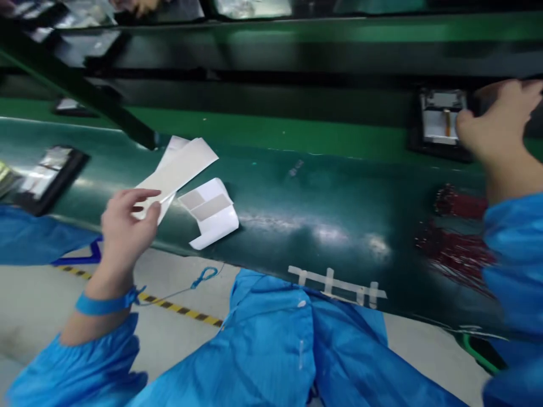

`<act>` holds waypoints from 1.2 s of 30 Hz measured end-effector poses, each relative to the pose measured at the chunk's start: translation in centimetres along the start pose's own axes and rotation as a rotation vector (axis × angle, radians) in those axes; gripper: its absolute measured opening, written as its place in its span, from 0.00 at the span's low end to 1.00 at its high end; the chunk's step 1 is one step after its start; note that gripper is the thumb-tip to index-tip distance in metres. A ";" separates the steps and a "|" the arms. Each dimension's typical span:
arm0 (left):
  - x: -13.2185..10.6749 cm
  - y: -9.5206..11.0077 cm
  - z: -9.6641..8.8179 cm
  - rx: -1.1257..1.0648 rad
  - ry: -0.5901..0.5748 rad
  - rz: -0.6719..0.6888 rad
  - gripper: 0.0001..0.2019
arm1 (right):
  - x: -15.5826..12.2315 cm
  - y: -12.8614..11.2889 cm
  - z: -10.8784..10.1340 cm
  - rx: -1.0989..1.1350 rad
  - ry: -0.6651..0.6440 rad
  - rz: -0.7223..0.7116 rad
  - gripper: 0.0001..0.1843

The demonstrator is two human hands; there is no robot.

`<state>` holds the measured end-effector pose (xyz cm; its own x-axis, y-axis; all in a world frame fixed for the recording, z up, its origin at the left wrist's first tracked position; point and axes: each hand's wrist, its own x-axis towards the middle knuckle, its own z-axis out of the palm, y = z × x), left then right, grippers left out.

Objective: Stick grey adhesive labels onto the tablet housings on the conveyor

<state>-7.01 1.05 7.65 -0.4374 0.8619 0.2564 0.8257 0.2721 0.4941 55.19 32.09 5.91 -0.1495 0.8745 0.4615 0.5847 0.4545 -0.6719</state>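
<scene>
Two bare hands, two black trays and several loose white pieces, listed left to right along a dark green tabletop [297,192].

First, a black tray [78,164] at the far left edge of the tabletop, holding a silvery panel [44,178]. Next, the left hand [127,232], its grip closed on the end of some long white backing strips [180,169], which it holds just above the tabletop. A blue wrist strap [106,305] circles that wrist, and a blue cord [203,277] runs from it over the floor [85,322], which carries yellow-and-black hazard tape [178,305].

Just beside the strips, a folded white sheet [212,215] with two grey patches rests on the tabletop. Further along are crossed white tape pieces [335,285] at the tabletop's near edge, then two clusters of thin dark-red wires [456,251].

Last, a second black tray [418,130] holds a silver-and-white panel [439,116] with an orange strip [446,121]. The right hand [500,121] sits at the tray's right side, its fingers [464,127] against the panel; whether that grip holds the panel, the view does not settle.
</scene>
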 end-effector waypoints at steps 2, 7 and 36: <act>1.0 -2.0 0.8 0.035 -0.160 -0.024 0.19 | -1.9 -2.9 2.5 -0.225 0.013 0.004 0.11; 3.0 -3.0 4.8 -0.004 -0.306 -0.001 0.23 | -8.2 -16.1 12.3 -0.148 -0.425 -0.315 0.11; -9.6 8.4 7.0 -0.878 -0.183 -0.148 0.18 | -20.1 -29.5 21.3 -0.005 -0.188 -0.364 0.17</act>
<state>6.67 -1.95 3.54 -0.3921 0.9190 0.0413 0.1647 0.0260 0.9860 23.93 4.68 4.11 -0.4906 0.6723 0.5544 0.4700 0.7399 -0.4813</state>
